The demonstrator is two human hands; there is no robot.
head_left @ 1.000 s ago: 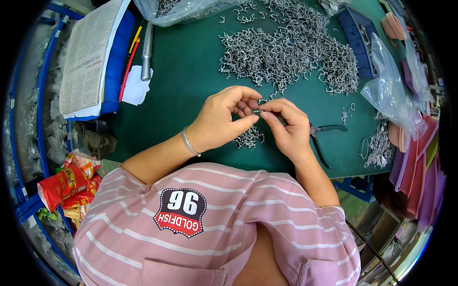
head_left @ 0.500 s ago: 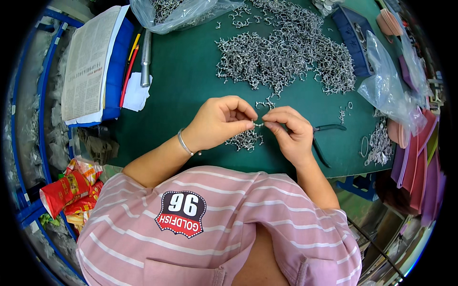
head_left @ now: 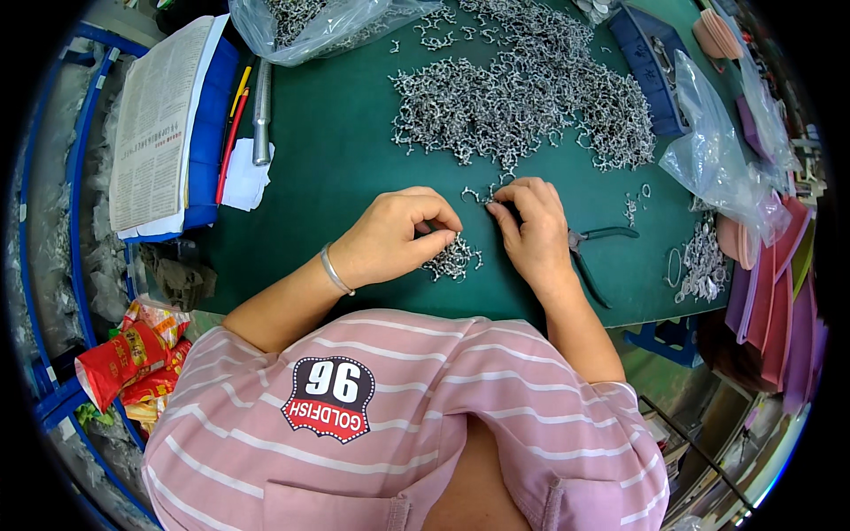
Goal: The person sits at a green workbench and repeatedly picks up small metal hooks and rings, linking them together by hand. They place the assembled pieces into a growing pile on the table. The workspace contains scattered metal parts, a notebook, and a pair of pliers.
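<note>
My left hand (head_left: 394, 232) is over the small heap of silvery metal pieces (head_left: 455, 262) near me, thumb and forefinger closed together at its upper edge. Whatever lies between those fingertips is too small to make out. Farther right, my right hand (head_left: 537, 227) pinches at a few loose curved metal pieces (head_left: 473, 194), its fingertips on the one nearest. These lie just below the large pile of similar pieces (head_left: 522, 102). Beside my right wrist rest pliers with dark green handles (head_left: 584, 270).
A clear bag of pieces (head_left: 328, 31) lies at the far left. Left are a blue bin (head_left: 205, 133) with newspaper, pencils (head_left: 232, 142) and a metal rod (head_left: 262, 115). Right stand a blue tray (head_left: 646, 71), a plastic bag (head_left: 708, 142) and flat metal parts (head_left: 704, 265) on the green tabletop (head_left: 336, 150).
My hands have parted from the small piece they held together. The left has come down to the small heap; the right has reached away from me to the loose pieces.
</note>
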